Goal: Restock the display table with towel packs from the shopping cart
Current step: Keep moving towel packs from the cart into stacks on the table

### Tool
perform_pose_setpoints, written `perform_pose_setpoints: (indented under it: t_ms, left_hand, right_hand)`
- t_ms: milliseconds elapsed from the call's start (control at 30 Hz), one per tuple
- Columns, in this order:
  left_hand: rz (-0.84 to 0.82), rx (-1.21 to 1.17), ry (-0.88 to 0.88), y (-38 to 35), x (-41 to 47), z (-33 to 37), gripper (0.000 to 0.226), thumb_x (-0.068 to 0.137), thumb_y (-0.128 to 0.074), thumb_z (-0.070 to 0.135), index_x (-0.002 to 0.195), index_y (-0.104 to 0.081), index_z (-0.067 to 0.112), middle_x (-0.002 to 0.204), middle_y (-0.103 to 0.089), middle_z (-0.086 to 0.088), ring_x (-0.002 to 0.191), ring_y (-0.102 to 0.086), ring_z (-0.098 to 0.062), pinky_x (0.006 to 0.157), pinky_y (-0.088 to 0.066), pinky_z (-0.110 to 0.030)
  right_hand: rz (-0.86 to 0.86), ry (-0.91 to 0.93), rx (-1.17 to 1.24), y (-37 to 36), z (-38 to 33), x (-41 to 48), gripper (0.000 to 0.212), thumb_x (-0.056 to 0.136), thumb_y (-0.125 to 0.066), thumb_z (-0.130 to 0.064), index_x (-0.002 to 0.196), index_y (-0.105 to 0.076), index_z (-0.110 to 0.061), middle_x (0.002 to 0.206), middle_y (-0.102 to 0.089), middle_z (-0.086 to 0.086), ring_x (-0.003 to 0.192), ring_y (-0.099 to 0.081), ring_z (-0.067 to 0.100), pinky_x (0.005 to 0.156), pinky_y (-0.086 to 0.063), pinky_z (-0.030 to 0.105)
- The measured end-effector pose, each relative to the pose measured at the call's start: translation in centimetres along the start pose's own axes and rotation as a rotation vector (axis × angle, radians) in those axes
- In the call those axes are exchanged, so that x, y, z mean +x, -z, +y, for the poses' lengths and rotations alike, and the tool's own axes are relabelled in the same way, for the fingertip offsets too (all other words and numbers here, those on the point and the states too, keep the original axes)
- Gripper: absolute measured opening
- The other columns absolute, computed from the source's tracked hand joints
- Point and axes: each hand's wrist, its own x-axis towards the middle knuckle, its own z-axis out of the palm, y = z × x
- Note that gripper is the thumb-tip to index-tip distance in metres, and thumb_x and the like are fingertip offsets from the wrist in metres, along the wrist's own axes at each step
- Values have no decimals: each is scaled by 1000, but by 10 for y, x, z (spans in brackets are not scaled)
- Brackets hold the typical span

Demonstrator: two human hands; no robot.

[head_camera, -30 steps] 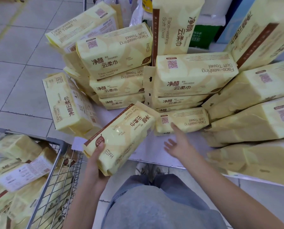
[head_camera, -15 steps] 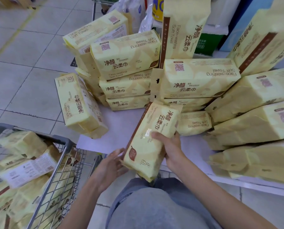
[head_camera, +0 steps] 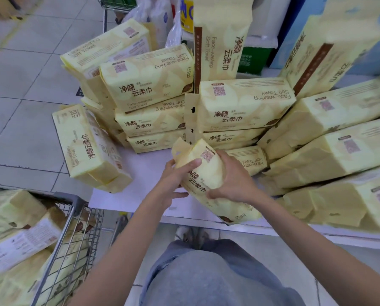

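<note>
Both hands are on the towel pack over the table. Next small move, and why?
Probably lower the towel pack flat onto the display table in front of the stacks: left hand and right hand hold it tilted above bare tabletop.

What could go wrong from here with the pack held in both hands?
1. The held pack has its near end right at the front edge of the table. If the left hand and right hand let go there, it may slide off.
2. The tilted pack at the table's left corner seems to overhang the edge. A nudge while placing could knock it off.
</note>
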Motion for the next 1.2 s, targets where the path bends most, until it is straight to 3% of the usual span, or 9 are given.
perform_pose_setpoints:
  t_ms: [133, 233, 333, 433, 600, 800, 933, 1033, 1200]
  left_hand:
    - [41, -138, -30, -15, 3, -2, 79, 66, -81, 43, 131, -46, 18, 109, -65, -3, 94, -66, -22, 69, -57, -34]
    - [89, -346, -71, -26, 8, -2, 52, 78, -73, 31, 123, -56, 11, 95, -66, -7, 84, -63, -23, 71, -58, -33]
    - [62, -542, -64, -35, 16, 0, 37, 81, -70, 29, 114, -61, 12, 87, -61, -9, 81, -60, -20, 75, -59, -33]
    - [20, -576, -64, -44, 22, -7, 39, 83, -68, 26, 119, -60, 12, 91, -66, -6, 76, -65, -16, 77, -58, -33]
    - [27, -593, -62, -67, 31, -19, 48, 85, -67, 20, 130, -54, 9, 104, -67, -8, 91, -64, -19, 75, -56, -31]
    - [85, -309, -6, -73, 36, -26, 54, 83, -65, 48, 129, -54, 24, 117, -63, -2, 108, -59, -18, 77, -53, -33]
    - [210, -75, -63, -67, 44, -31, 58, 76, -65, 62, 121, -62, 25, 130, -52, 0, 116, -53, -17, 95, -46, -40]
    - [136, -49, -86, -64, 44, -30, 61, 77, -63, 63, 124, -57, 25, 117, -61, 10, 115, -54, -15, 79, -42, -26]
    - [23, 16, -101, -58, 45, -27, 61, 84, -59, 57, 136, -48, 27, 123, -58, 11, 115, -50, -12, 88, -33, -27]
  right_hand:
    - [54, 155, -298, 18, -7, 9, 109, 50, -79, -43, 144, -25, -32, 121, -45, 5, 115, -42, 26, 91, -35, 37]
    - [356, 162, -363, 18, -9, 2, 97, 53, -74, -47, 141, -38, -29, 128, -45, 6, 123, -38, 27, 107, -20, 43]
    - [736, 55, -7, 1, -3, -17, 85, 58, -85, -34, 133, -48, -16, 137, -40, 12, 129, -33, 28, 111, -24, 42]
    - [908, -114, 409, -16, 7, -26, 89, 60, -88, -23, 134, -39, -12, 134, -33, 5, 129, -31, 20, 106, -27, 31]
    - [945, -423, 950, -16, 16, 1, 104, 64, -86, -18, 144, -19, -16, 144, -26, 4, 132, -37, 20, 107, -36, 30]
    - [1104, -350, 878, -19, 27, 26, 103, 60, -85, -6, 143, -24, -9, 145, -29, 13, 136, -32, 26, 113, -30, 45]
    - [1014, -350, 962, -26, 38, 26, 107, 62, -85, -18, 147, -21, -13, 148, -35, 9, 137, -35, 21, 113, -31, 45]
    - [934, -367, 960, -28, 40, 24, 110, 68, -82, -27, 151, -10, -20, 155, -25, 4, 142, -27, 16, 116, -26, 44]
    - [853, -344, 879, -24, 46, 15, 105, 76, -78, -26, 152, -6, -20, 157, -21, 3, 143, -23, 14, 117, -25, 42]
